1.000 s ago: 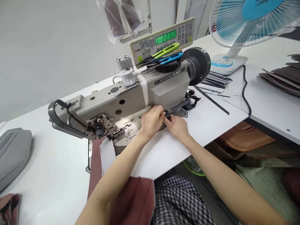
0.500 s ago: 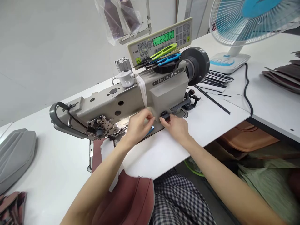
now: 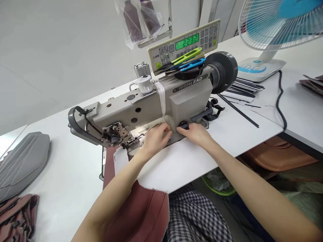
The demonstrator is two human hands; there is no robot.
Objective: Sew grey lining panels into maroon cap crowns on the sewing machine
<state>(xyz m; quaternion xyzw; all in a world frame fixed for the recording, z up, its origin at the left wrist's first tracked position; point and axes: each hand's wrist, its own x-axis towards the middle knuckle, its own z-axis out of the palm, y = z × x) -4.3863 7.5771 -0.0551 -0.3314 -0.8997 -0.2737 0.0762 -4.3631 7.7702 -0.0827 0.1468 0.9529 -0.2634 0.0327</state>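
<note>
Looking down through the head view, taking its middle as the clock's middle. Counting two hands and one sewing machine [image 3: 188, 105], stretching from 9 to 2 o'clock. Putting the right hand [image 3: 198, 132] against one black knob [image 3: 185, 125] at 3 o'clock, low on the machine; not being able to tell if squeezing or only touching. Curling the left hand [image 3: 156, 137] near 6 o'clock, by one tiny blue thing [image 3: 169, 138], mostly hidden; not being able to tell if gripping it. Finding one red-brown cloth [image 3: 148, 215] between 6 and 7, partly hiding behind the left arm; not being able to tell if joining the red-brown strip [image 3: 109, 161] at 8. Counting at least two snippers, lime [image 3: 188, 56] and blue [image 3: 193, 64], and one lit panel [image 3: 184, 43] at 1. Seeing one fan [image 3: 280, 27] at 2, cut off on top. Losing count of the messy red-brown pile [image 3: 19, 216] at 8, cut off too.
</note>
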